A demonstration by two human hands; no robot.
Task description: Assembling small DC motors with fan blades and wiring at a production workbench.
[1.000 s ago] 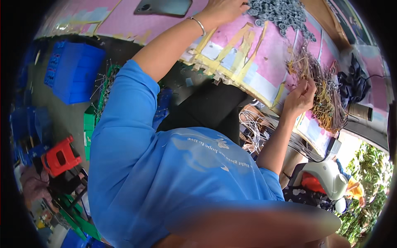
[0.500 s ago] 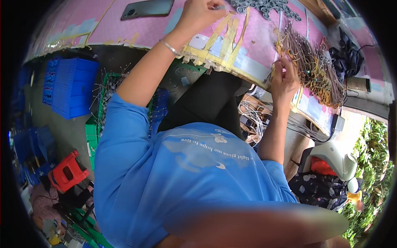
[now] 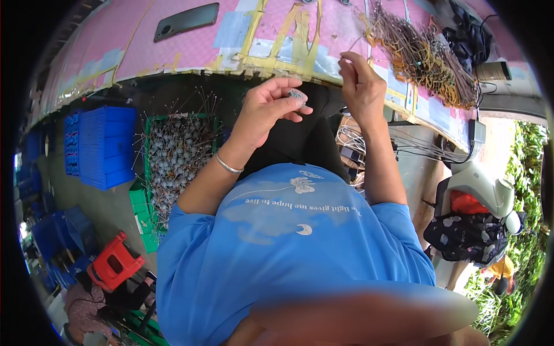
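Note:
My left hand (image 3: pixel 266 109) is in front of the table edge, its fingers curled around a small grey round part (image 3: pixel 296 95). To its right, my right hand (image 3: pixel 363 89) is raised at the table edge, thumb and forefinger close together. A thin wire (image 3: pixel 355 42) seems to rise from those fingertips, faint against the pink surface. Beyond the right hand, a large bundle of thin brown and yellow wires (image 3: pixel 427 60) lies on the pink, tape-patched table (image 3: pixel 173 55). A few grey round parts (image 3: pixel 344 2) just show at the upper edge.
A dark phone (image 3: pixel 186 23) lies on the table at left. Below stand a green crate (image 3: pixel 146 138) full of grey wired parts, and blue crates (image 3: pixel 107 147). A red stool (image 3: pixel 115 262) is at lower left. Cables (image 3: pixel 424 147) hang under the table at right.
My left hand has come back from the table toward my body, with the grey part. My right hand has moved left, away from the wire bundle. The view has shifted.

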